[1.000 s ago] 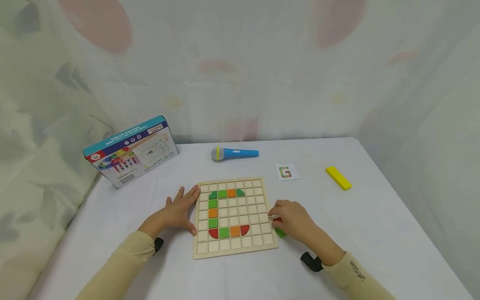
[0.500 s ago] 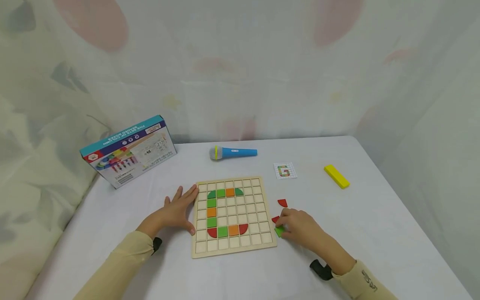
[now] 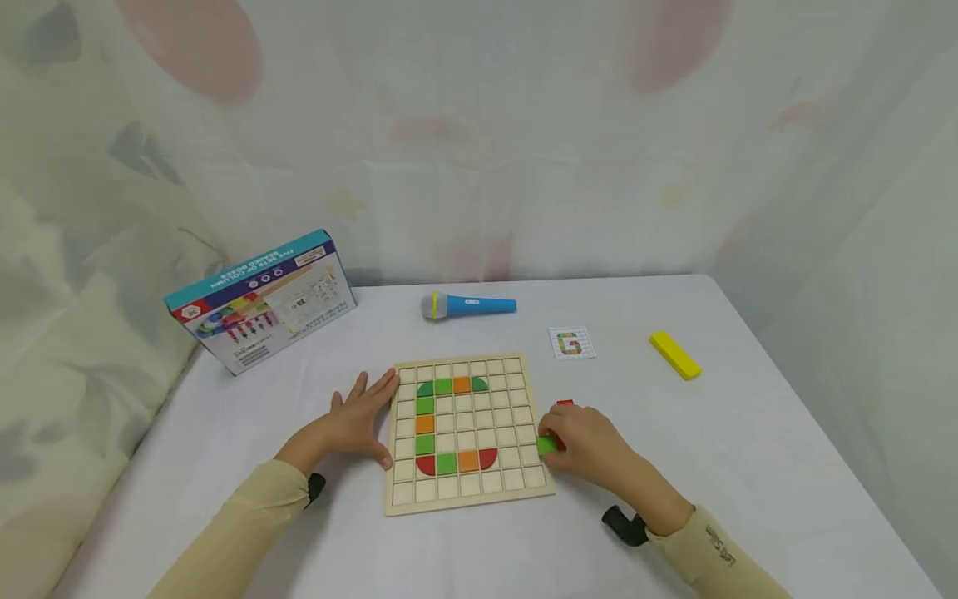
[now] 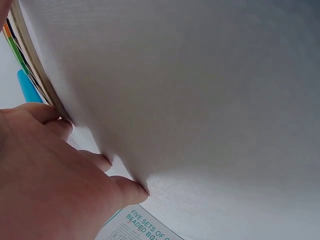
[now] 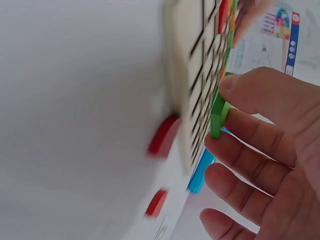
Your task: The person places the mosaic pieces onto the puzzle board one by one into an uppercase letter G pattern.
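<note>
A square wooden grid board (image 3: 516,481) lies on the table with green, orange and red tiles set in a C shape. My left hand (image 3: 353,426) is spread along its left side, thumb and fingertips at the edge. Between thumb and fingers, my right hand (image 3: 591,445) pinches a green square tile (image 5: 218,114) over the board's right edge. Two red quarter-round tiles lie beside the board: one red tile (image 5: 164,136) close to its edge, the other red tile (image 5: 156,202) farther off. In the head view, the right hand partly covers both.
Behind the board are a blue toy microphone (image 3: 479,306) and a small pattern card (image 3: 572,343) showing a G shape. A yellow block (image 3: 675,355) lies to the right. At the back left stands a cardboard box (image 3: 262,304).
The right hand reached to the green tile lying right of the board, took hold of it and brought it up and left to the board's edge. The left hand stays put.
</note>
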Available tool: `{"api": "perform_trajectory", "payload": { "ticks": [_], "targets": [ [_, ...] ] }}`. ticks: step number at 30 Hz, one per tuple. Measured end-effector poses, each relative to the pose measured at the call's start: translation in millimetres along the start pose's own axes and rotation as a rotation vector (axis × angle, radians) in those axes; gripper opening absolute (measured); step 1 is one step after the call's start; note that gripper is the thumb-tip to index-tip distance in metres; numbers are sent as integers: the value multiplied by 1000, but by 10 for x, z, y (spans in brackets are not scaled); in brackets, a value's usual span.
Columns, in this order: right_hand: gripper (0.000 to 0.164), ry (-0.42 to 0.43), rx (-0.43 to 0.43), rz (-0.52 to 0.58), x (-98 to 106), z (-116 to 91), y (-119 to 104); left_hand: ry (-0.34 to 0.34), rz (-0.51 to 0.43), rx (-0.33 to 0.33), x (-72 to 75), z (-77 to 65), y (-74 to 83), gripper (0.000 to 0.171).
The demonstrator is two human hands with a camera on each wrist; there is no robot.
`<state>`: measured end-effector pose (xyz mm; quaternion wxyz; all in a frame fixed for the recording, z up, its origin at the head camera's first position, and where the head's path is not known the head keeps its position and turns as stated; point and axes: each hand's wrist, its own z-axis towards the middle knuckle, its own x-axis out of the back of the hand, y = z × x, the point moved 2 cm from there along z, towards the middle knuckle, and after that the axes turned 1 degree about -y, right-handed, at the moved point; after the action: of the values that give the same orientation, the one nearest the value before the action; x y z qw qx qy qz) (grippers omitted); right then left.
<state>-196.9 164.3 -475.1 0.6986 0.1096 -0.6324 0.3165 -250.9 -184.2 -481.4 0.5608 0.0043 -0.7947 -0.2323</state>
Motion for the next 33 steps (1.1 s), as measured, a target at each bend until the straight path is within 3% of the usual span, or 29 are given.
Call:
{"api": "perform_trajectory", "payload": {
  "ticks": [7,14,21,33],
  "targets": [
    [16,-12,58,-8,-51,325,-221,-11,-9,6,-25,16,-33,141],
    [17,-94,76,-23,-180,563,-349,-11,5,15,-48,19,-39,142],
    [21,-154,69,20,-243,634,-391,-6,4,10,-22,13,-6,142],
    [20,-163,51,69,-262,685,-402,-2,10,6,-16,19,-11,140]
  ]
}}
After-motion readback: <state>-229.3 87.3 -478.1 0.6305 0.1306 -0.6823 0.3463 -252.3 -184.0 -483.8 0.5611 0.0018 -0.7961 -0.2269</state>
